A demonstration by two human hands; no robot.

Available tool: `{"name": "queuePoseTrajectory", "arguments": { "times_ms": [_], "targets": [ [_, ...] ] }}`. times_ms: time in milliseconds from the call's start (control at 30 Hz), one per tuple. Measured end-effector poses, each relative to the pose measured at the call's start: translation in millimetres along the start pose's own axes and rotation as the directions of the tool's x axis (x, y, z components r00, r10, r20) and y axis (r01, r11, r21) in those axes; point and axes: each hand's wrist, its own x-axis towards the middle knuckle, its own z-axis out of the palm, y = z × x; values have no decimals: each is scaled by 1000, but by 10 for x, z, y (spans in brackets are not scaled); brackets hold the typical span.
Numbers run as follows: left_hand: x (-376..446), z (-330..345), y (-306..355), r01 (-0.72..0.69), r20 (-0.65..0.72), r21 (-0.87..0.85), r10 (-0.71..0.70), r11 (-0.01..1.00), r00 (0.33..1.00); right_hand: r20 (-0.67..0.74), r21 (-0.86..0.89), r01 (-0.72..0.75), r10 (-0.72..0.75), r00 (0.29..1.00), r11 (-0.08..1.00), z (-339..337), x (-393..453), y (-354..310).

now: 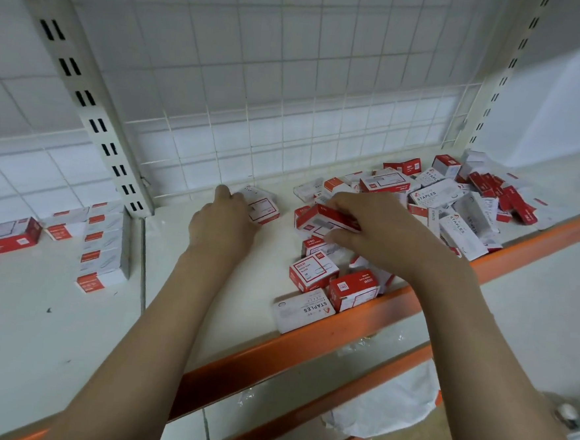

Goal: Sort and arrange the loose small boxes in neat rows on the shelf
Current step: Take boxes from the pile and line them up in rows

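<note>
On the white shelf (pixel 207 303) a loose heap of small red-and-white boxes (pixel 447 203) spreads from the middle to the far right. My left hand (pixel 223 222) holds a small red-and-white box (pixel 264 206) near the back wire grid, fingers curled round its left side. My right hand (pixel 381 226) grips a longer red-and-white box (pixel 319 218) at the heap's left edge, lifted slightly above the boxes under it. A white staples box (pixel 304 313) lies at the front edge.
An orange front rail (pixel 307 348) edges the shelf. A slotted upright post (pixel 84 95) stands at the back left. On the neighbouring shelf to the left, a neat column of boxes (pixel 105 244) and a larger red box (pixel 6 237) sit.
</note>
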Motion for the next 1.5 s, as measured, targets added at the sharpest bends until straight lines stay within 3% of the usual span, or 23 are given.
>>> {"name": "queuePoseTrajectory", "arguments": {
  "times_ms": [167,267,367,500,633,867,1033,1200,1500],
  "targets": [
    [-372,-305,-243,-35,-200,-218,-9,975,980,-16,100,65,-64,998,993,111,37,-336],
    [-646,-392,-472,-82,-283,-316,-12,945,959,-44,66,144,-141,989,987,237,74,-530],
    [-893,-439,-751,-89,-335,-372,-44,924,941,-45,73,174,-171,984,982,374,131,-741],
    [-1146,-511,-1168,-87,-372,-405,-77,910,925,-24,209,159,-158,987,965,559,181,-1115],
    [-1340,-614,-1594,-64,-389,-450,-131,890,912,41,351,87,-108,993,932,706,192,-1537],
    [-1575,-714,-2266,1,-349,-468,-186,884,919,101,449,42,-98,990,893,1011,251,-2151],
    [-1686,-760,-2655,-11,-333,-468,-165,883,928,17,374,70,-83,996,925,1254,271,-2459],
    [-1776,-791,-2915,-20,-311,-465,-142,885,940,-84,404,78,-48,995,911,1396,250,-2710],
    [-1838,-834,-3229,-69,-343,-474,-112,878,933,-176,223,94,-55,983,970,1493,336,-3046]
  ]
}}
